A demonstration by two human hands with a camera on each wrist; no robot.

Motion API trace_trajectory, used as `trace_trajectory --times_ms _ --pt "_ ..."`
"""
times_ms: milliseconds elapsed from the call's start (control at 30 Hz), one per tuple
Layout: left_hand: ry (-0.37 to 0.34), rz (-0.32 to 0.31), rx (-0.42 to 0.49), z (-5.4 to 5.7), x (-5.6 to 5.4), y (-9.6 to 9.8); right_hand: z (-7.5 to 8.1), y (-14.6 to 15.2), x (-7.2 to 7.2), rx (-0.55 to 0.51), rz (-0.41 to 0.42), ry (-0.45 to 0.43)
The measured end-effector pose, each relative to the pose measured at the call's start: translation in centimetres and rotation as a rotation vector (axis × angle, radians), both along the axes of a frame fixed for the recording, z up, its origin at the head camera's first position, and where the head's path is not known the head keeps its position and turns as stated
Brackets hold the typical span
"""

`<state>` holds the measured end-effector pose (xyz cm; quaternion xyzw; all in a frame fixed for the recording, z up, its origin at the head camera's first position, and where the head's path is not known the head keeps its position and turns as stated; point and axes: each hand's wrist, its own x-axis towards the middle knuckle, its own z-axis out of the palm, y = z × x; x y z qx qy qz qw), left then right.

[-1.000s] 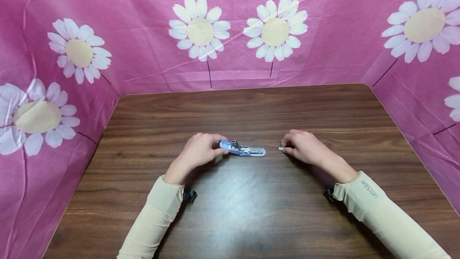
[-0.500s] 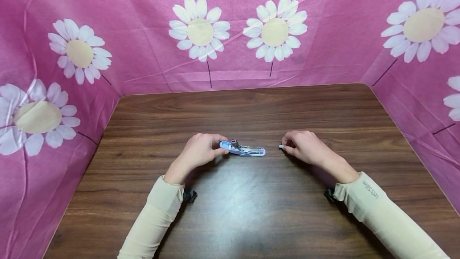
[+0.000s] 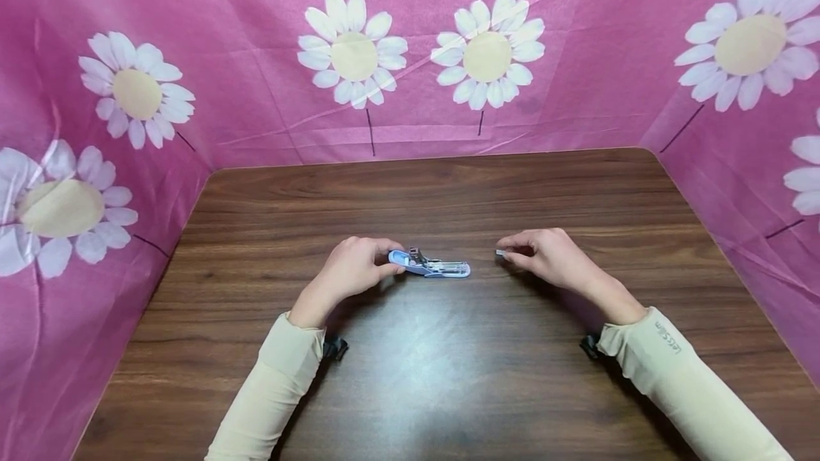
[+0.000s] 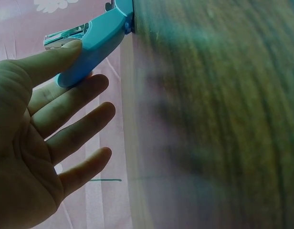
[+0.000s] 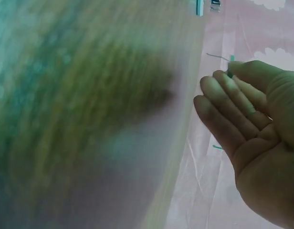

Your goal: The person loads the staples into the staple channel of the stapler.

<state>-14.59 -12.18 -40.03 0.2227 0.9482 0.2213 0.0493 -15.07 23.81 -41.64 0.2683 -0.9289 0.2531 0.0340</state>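
A light blue stapler (image 3: 438, 271) lies opened out on the wooden table, its metal magazine exposed. My left hand (image 3: 351, 267) pinches the raised left end of it between thumb and forefinger. In the left wrist view the stapler (image 4: 103, 44) slants up from that pinch while the other fingers spread loosely. Off to the right, my right hand (image 3: 556, 259) pinches a short grey strip of staples (image 3: 500, 253) at its fingertips, apart from the stapler's right end. The right wrist view shows the same right hand (image 5: 254, 112), the strip mostly hidden behind the thumb.
The brown wooden table (image 3: 410, 194) reaches back to a pink cloth backdrop (image 3: 256, 55) with large white daisies, which also rises along both sides. Black straps (image 3: 335, 348) sit at both wrists, below the pale sleeves.
The right hand has shifted slightly up and away from the table's front, its fingers straightening, with the staple strip still pinched. The left hand and stapler stay almost the same.
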Motion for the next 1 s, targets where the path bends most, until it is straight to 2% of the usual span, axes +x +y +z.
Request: trace_trajectory --times_ms 200,400,667,1000 --pt "0.004 -0.004 0.005 -0.1 -0.1 -0.2 -0.1 0.3 -0.1 -0.083 0.002 0.067" --pt "-0.006 -0.004 0.013 -0.2 0.0 0.0 0.2 0.5 0.0 -0.150 -0.052 0.044" --pt "-0.001 0.000 0.015 -0.1 0.2 0.1 0.7 0.3 0.2 -0.141 -0.135 0.011" --pt "0.001 -0.002 0.022 -0.1 0.2 0.2 1.2 0.2 0.2 -0.141 -0.180 -0.002"
